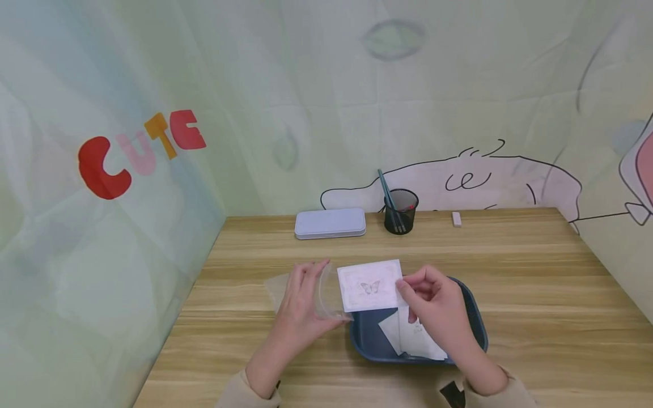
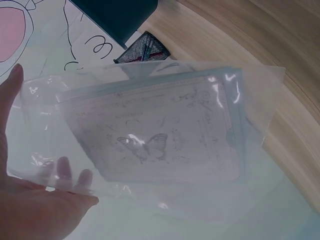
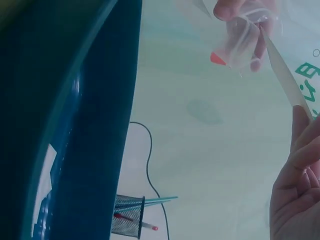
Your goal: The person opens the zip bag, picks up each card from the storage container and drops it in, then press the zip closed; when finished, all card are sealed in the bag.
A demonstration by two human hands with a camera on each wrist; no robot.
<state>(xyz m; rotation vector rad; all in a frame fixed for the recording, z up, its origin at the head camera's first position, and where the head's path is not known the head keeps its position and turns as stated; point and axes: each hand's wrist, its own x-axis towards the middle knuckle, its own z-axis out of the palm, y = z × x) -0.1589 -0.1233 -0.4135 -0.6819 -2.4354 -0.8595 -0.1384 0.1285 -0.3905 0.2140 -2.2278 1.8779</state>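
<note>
My left hand (image 1: pixel 298 309) grips a clear plastic bag (image 2: pixel 265 95) near its mouth, with the thumb and fingers spread apart. Through the film in the left wrist view, a butterfly-printed card (image 2: pixel 200 145) with pale blue edges shows. My right hand (image 1: pixel 441 303) pinches a white card (image 1: pixel 369 286) with a butterfly print by its right edge. That card's left edge faces the bag's mouth, just apart from it. Green lettering marks its other side in the right wrist view. Below the right hand, a blue tray (image 1: pixel 374 354) holds more white pieces (image 1: pixel 419 343).
Along the back of the wooden table (image 1: pixel 535 294) stand a pale tin case (image 1: pixel 330 222), a black mesh pen cup (image 1: pixel 399 218) with pens in it, and a small white eraser (image 1: pixel 456 219). Printed cloth hangs behind and to the left.
</note>
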